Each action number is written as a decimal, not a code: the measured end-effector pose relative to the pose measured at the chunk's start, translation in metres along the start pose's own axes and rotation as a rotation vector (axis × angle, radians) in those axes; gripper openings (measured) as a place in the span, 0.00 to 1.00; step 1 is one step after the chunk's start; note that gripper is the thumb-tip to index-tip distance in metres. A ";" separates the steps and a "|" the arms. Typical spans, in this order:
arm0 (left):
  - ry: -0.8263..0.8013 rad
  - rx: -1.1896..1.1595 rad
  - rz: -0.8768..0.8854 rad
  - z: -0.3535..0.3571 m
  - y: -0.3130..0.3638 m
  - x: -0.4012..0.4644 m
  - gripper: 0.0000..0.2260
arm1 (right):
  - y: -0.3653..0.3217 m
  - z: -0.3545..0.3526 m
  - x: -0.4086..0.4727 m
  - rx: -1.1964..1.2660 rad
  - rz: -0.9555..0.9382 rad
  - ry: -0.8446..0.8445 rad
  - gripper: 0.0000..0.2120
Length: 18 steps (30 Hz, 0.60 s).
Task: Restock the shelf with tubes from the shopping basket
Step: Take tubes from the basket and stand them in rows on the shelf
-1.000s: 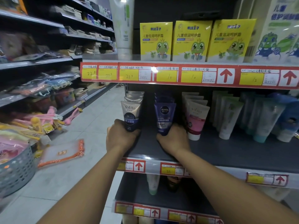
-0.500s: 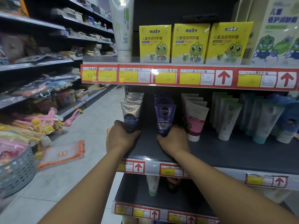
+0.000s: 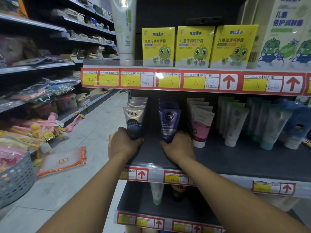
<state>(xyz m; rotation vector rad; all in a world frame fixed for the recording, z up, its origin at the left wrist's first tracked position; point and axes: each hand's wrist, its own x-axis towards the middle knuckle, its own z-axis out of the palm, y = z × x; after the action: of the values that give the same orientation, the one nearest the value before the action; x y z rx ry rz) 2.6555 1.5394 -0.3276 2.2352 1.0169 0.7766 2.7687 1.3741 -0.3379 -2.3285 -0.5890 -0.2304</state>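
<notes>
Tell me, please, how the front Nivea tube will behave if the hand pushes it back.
The Nivea tube stands on its narrow cap, so it probably tips easily. Its body looks like soft plastic, likely yielding under the right hand. The tubes close behind it should stop it falling backward.

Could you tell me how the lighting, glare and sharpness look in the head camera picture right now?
Head view: dim overall, the middle shelf recess shadowed; bright glare spot on the price strip; wide-angle bending of shelf lines at the edges; the Softto tube, Nivea tube and both hands, left hand and right hand, fairly sharp; the grey basket and left-side goods blurred.
</notes>
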 end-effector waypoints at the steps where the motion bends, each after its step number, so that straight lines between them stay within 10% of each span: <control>1: -0.001 0.000 -0.001 0.000 0.000 0.000 0.30 | 0.000 0.000 0.000 0.000 -0.001 0.000 0.28; 18: -0.001 0.004 -0.013 0.000 0.003 -0.001 0.32 | -0.004 -0.004 -0.004 0.019 0.034 -0.006 0.30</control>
<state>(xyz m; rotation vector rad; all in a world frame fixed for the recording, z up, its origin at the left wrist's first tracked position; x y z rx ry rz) 2.6564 1.5373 -0.3251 2.2303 1.0326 0.7681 2.7630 1.3727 -0.3339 -2.3200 -0.5519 -0.2011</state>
